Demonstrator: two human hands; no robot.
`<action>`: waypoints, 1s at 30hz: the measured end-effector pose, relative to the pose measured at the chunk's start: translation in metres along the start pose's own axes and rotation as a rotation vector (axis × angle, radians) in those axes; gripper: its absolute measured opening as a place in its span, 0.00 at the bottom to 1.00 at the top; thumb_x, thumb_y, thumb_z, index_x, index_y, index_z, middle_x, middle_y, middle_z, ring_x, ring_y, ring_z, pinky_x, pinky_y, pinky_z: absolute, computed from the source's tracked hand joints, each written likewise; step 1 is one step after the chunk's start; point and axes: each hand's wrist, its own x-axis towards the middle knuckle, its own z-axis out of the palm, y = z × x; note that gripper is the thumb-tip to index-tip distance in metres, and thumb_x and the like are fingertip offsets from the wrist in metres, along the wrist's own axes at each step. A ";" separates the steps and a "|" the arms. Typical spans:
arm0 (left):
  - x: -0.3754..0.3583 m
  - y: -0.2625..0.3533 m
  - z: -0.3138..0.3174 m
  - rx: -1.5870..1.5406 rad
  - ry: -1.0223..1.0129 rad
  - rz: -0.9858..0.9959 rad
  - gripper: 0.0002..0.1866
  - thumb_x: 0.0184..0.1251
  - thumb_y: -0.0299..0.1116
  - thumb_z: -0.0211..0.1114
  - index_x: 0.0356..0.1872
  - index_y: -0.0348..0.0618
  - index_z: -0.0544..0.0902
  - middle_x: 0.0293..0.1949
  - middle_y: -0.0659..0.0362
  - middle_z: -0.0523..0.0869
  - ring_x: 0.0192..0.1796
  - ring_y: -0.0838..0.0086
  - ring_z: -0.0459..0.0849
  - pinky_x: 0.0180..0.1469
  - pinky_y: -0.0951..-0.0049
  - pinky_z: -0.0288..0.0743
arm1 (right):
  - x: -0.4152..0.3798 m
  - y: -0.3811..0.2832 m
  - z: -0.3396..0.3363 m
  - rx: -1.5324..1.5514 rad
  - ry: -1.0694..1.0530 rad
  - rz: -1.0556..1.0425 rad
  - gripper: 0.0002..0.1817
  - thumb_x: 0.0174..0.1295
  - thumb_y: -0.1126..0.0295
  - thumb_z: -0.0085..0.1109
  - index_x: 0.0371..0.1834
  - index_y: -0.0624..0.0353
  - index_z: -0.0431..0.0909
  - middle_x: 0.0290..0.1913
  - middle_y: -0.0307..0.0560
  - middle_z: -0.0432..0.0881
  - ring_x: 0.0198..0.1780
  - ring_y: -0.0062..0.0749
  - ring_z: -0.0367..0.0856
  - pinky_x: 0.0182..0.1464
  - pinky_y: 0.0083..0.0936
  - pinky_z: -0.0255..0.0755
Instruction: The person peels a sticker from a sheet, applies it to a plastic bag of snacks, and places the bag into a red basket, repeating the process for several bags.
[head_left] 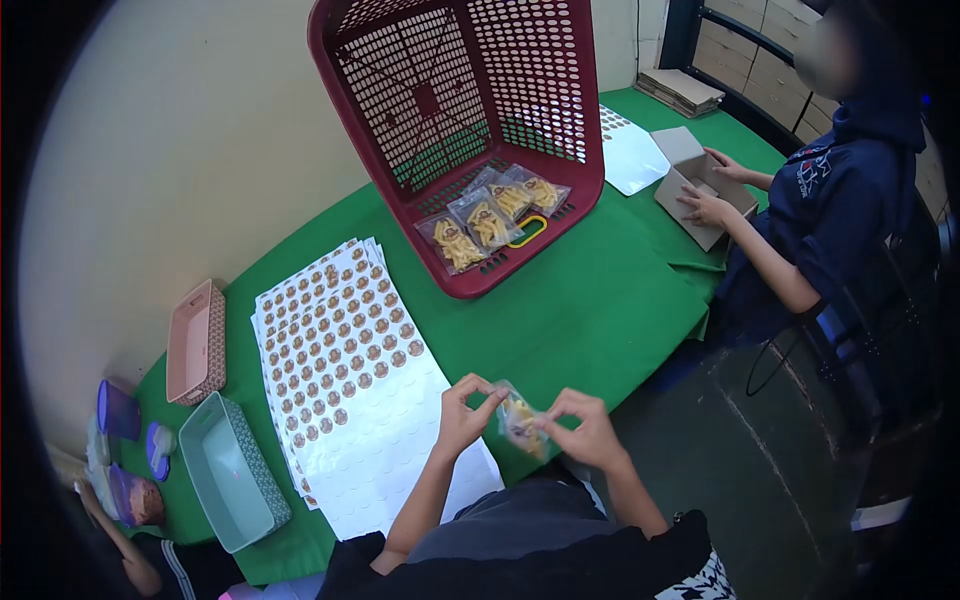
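Between my two hands is a small clear plastic bag (522,428) of yellow stick-shaped snacks with a round brown sticker on it, slightly blurred. My left hand (468,412) pinches the bag's upper left edge. On the other side, my right hand (590,432) pinches its right edge with thumb and finger. Under and left of my left forearm lies a stack of sticker sheets (335,360); round brown stickers fill the far part of the top sheet, and the near part shows bare backing.
A dark red basket (455,285) lies on its side holding several snack bags (490,222). At left are a pink tray (196,340), a teal tray (235,480) and purple-lidded containers (120,410). A co-worker at right handles a cardboard box (690,195); another person's arm shows lower left.
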 end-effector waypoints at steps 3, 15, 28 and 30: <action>-0.006 0.006 0.011 -0.014 0.183 -0.046 0.13 0.46 0.29 0.67 0.30 0.35 0.74 0.32 0.55 0.78 0.31 0.74 0.76 0.36 0.75 0.69 | -0.003 -0.002 0.001 -0.032 -0.092 0.003 0.07 0.46 0.76 0.61 0.18 0.65 0.73 0.24 0.42 0.75 0.28 0.22 0.72 0.30 0.21 0.65; -0.025 0.046 0.029 -0.084 -0.152 0.147 0.32 0.55 0.41 0.61 0.60 0.41 0.61 0.58 0.50 0.66 0.58 0.65 0.67 0.56 0.68 0.61 | -0.012 -0.011 0.003 -0.017 -0.080 -0.074 0.14 0.52 0.70 0.55 0.43 0.61 0.74 0.53 0.48 0.72 0.52 0.36 0.70 0.51 0.27 0.65; -0.021 0.060 0.040 -0.103 -0.253 -0.044 0.09 0.55 0.33 0.61 0.35 0.41 0.82 0.32 0.55 0.83 0.37 0.76 0.79 0.41 0.77 0.72 | -0.021 0.023 -0.039 0.425 -0.010 0.134 0.03 0.49 0.75 0.59 0.25 0.63 0.76 0.28 0.40 0.75 0.35 0.22 0.73 0.41 0.18 0.65; -0.019 0.060 0.042 -0.074 -0.206 0.038 0.09 0.54 0.32 0.62 0.33 0.39 0.82 0.34 0.54 0.83 0.37 0.73 0.81 0.41 0.76 0.72 | -0.017 0.014 -0.043 0.306 -0.010 0.095 0.03 0.49 0.75 0.59 0.25 0.63 0.77 0.28 0.41 0.75 0.34 0.22 0.73 0.40 0.18 0.66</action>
